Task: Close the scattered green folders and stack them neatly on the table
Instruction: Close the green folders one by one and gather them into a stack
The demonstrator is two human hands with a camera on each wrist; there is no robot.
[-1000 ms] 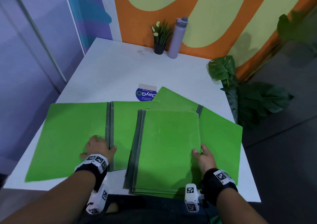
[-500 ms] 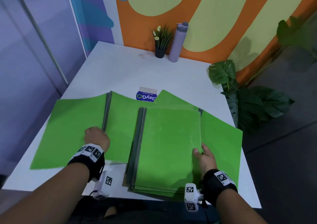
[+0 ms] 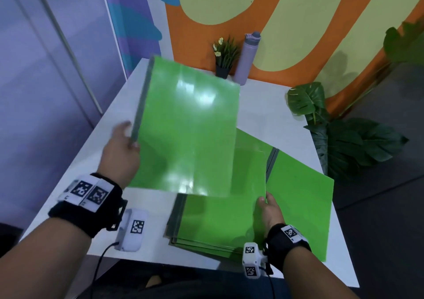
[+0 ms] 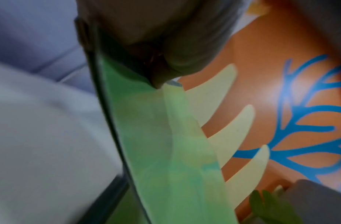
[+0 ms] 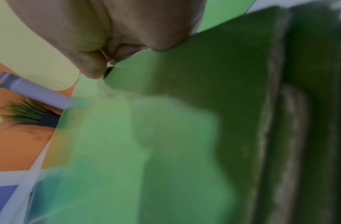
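Note:
My left hand [image 3: 121,152] grips a closed green folder [image 3: 188,133] by its grey spine and holds it tilted in the air above the white table [image 3: 263,101]. The left wrist view shows my thumb pinching that folder [image 4: 165,144] at its edge. A stack of closed green folders [image 3: 218,220] lies at the table's near edge. My right hand [image 3: 268,211] holds the stack's right edge, thumb on top. In the right wrist view its fingers curl round that stack's [image 5: 213,75] edge. An open green folder [image 3: 298,202] lies spread under and to the right of the stack.
A purple bottle [image 3: 246,58] and a small potted plant [image 3: 223,58] stand at the table's far edge against the orange wall. Large green leaves [image 3: 344,138] stand beside the table's right edge. Bare tabletop lies left of the stack.
The open folder on the left has been closed. My left hand has lifted it off the table, up and rightward above the stack. My right hand has stayed on the stack's edge.

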